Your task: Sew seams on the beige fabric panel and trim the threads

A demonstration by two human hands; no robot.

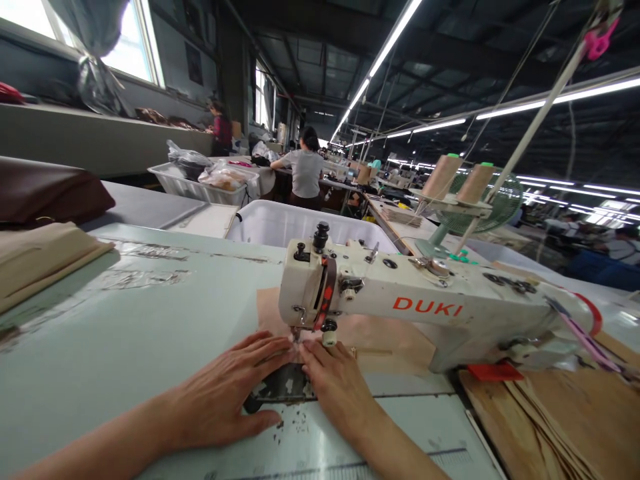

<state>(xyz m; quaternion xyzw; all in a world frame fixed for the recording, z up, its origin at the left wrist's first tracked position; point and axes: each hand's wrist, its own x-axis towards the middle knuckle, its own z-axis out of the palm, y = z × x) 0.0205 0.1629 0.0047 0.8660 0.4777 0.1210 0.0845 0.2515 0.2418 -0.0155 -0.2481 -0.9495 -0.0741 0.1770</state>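
A cream sewing machine marked DUKI stands on the pale green table. A tan piece of material lies flat under its head. My left hand rests palm down on the table, fingertips at the needle. My right hand lies flat beside it, fingers pressing the tan piece just in front of the needle. Both hands have fingers spread and grip nothing. The dark needle plate shows between them.
Folded tan fabric and a dark brown piece lie at the left. A white bin stands behind the machine. Two thread cones and a fan stand at the right. Tan cut pieces are stacked lower right. Other people work farther back.
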